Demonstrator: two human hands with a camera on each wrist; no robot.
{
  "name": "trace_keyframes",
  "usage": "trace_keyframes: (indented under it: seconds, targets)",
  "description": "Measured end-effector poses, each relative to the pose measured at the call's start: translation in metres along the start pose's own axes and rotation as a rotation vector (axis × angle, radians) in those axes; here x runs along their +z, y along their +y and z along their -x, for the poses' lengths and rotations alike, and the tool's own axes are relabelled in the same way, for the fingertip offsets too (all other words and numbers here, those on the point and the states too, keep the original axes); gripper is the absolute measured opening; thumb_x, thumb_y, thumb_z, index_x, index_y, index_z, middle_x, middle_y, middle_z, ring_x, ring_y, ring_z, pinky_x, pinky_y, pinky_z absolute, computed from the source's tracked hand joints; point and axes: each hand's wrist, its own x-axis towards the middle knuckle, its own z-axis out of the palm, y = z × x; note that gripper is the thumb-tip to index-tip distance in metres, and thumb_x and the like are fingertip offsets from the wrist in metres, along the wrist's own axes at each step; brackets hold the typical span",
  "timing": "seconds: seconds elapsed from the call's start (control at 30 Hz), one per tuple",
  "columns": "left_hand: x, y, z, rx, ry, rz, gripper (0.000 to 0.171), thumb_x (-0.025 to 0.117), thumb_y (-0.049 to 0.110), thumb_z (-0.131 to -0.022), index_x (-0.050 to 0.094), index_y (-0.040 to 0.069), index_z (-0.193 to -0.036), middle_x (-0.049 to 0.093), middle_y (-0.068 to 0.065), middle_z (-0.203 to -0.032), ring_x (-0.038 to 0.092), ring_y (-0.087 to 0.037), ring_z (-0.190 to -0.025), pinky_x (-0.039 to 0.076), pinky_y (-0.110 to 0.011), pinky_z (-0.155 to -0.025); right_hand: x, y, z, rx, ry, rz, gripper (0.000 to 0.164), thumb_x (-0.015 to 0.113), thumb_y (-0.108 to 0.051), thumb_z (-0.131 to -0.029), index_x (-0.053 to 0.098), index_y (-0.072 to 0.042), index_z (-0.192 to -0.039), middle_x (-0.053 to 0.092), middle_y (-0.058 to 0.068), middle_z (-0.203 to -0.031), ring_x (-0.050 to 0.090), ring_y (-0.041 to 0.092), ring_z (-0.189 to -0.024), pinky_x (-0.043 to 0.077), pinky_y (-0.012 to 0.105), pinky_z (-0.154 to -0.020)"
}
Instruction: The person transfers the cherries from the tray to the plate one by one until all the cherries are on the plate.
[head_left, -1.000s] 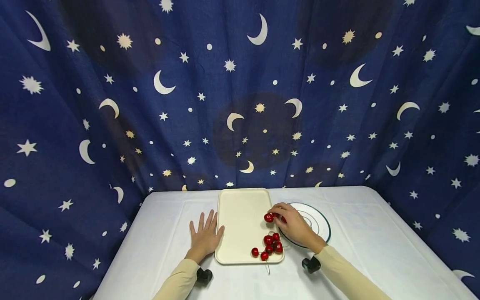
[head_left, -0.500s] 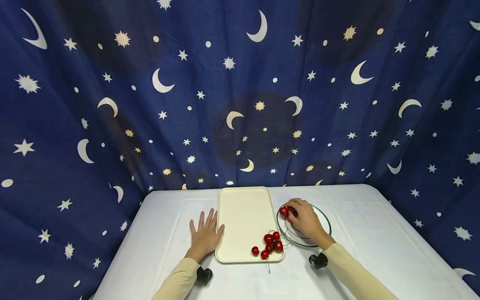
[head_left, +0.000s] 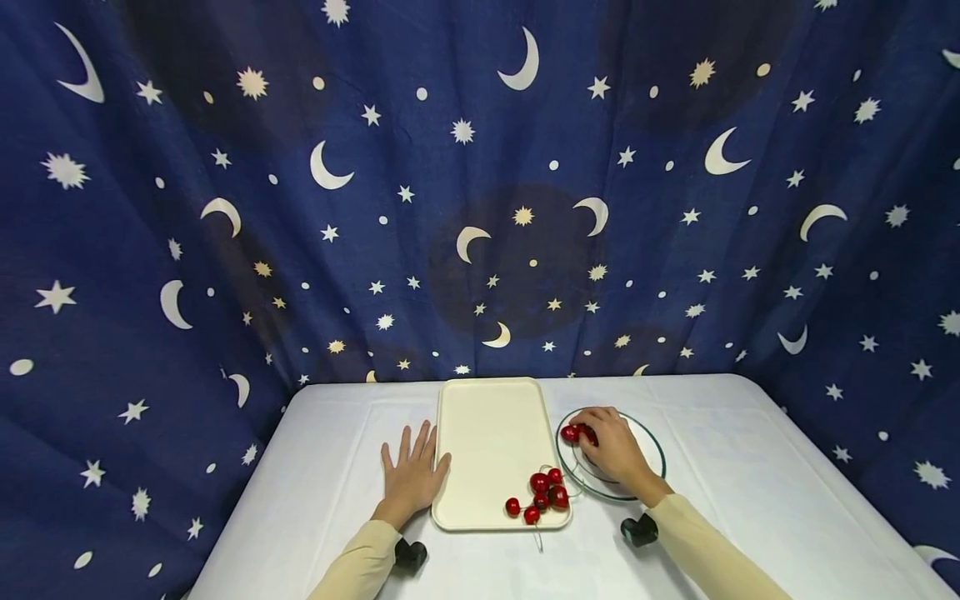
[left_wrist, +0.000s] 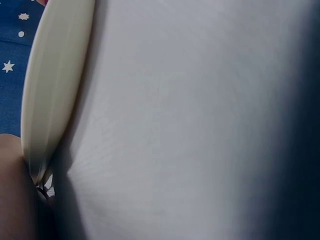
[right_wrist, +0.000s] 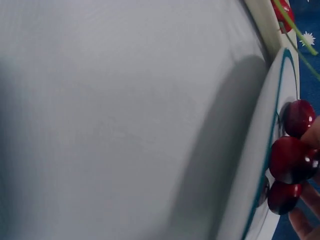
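My right hand is over the white plate with the dark green rim, its fingers curled around red cherries. In the right wrist view, fingertips touch a cluster of dark red cherries low over the plate; the palm side is mostly out of view. Palm down and fingers spread, my left hand lies on the cloth, its thumb at the left edge of the cream tray. More cherries with thin stems sit in the tray's near right corner.
A white cloth covers the table. Behind and at both sides hangs a navy curtain with moons and stars. The plate stands close to the tray's right side, and one stem hangs over the tray's near edge.
My right hand has moved right, from the tray's right edge to the plate, carrying cherries, and settled lower there. The left hand and the cherries in the tray have stayed put.
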Motion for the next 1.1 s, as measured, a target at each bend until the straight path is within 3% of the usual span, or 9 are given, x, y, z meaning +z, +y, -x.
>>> trace_keyframes:
  seconds: [0.3, 0.5, 0.73, 0.87, 1.0, 1.1]
  targets:
    - [-0.005, 0.006, 0.004, 0.013, -0.006, 0.023, 0.069, 0.037, 0.052, -0.105, 0.03, 0.015, -0.163, 0.025, -0.003, -0.173, 0.011, -0.037, -0.163, -0.003, -0.071, -0.126, 0.002, -0.003, 0.003, -0.029, 0.064, -0.023, 0.023, 0.069, 0.002, -0.085, 0.076, -0.006, -0.105, 0.075, 0.015, -0.113, 0.063, 0.038, -0.111, 0.049, 0.059, -0.093]
    - [-0.004, 0.004, 0.003, -0.002, -0.008, -0.003, 0.069, 0.034, 0.053, -0.106, 0.03, 0.016, -0.163, 0.023, -0.002, -0.174, 0.011, -0.037, -0.163, -0.002, -0.07, -0.126, 0.003, -0.014, -0.004, -0.037, 0.035, -0.068, 0.024, 0.066, 0.001, -0.087, 0.077, -0.009, -0.105, 0.075, 0.011, -0.113, 0.062, 0.036, -0.114, 0.046, 0.057, -0.097]
    - [0.001, -0.001, 0.002, -0.009, -0.011, -0.008, 0.068, 0.036, 0.055, -0.105, 0.03, 0.019, -0.163, 0.023, 0.0, -0.174, 0.01, -0.036, -0.163, -0.002, -0.07, -0.126, 0.009, -0.032, -0.004, -0.181, 0.007, -0.11, 0.027, 0.068, 0.003, -0.088, 0.076, -0.013, -0.108, 0.076, 0.005, -0.113, 0.066, 0.029, -0.11, 0.051, 0.052, -0.092]
    - [0.005, -0.003, 0.0, -0.015, -0.016, -0.037, 0.069, 0.034, 0.057, -0.106, 0.029, 0.021, -0.164, 0.021, 0.002, -0.174, 0.009, -0.034, -0.164, -0.001, -0.07, -0.126, 0.01, -0.043, -0.003, -0.233, -0.036, -0.158, 0.029, 0.068, 0.002, -0.088, 0.075, -0.014, -0.111, 0.076, 0.006, -0.116, 0.066, 0.027, -0.112, 0.052, 0.052, -0.093]
    - [0.007, -0.005, -0.002, -0.005, 0.008, -0.028, 0.069, 0.034, 0.058, -0.105, 0.031, 0.021, -0.163, 0.023, 0.002, -0.174, 0.011, -0.034, -0.164, 0.0, -0.07, -0.126, 0.01, -0.052, -0.005, -0.244, -0.118, -0.212, 0.028, 0.067, -0.001, -0.089, 0.075, -0.014, -0.112, 0.075, 0.002, -0.115, 0.065, 0.024, -0.113, 0.051, 0.05, -0.096]
    - [0.008, -0.005, -0.003, -0.002, 0.013, -0.026, 0.069, 0.034, 0.058, -0.105, 0.03, 0.022, -0.163, 0.023, 0.003, -0.174, 0.011, -0.034, -0.164, 0.0, -0.07, -0.126, 0.011, -0.055, -0.006, -0.303, -0.187, -0.248, 0.025, 0.067, -0.002, -0.09, 0.075, -0.014, -0.111, 0.076, 0.0, -0.112, 0.066, 0.021, -0.109, 0.053, 0.045, -0.096]
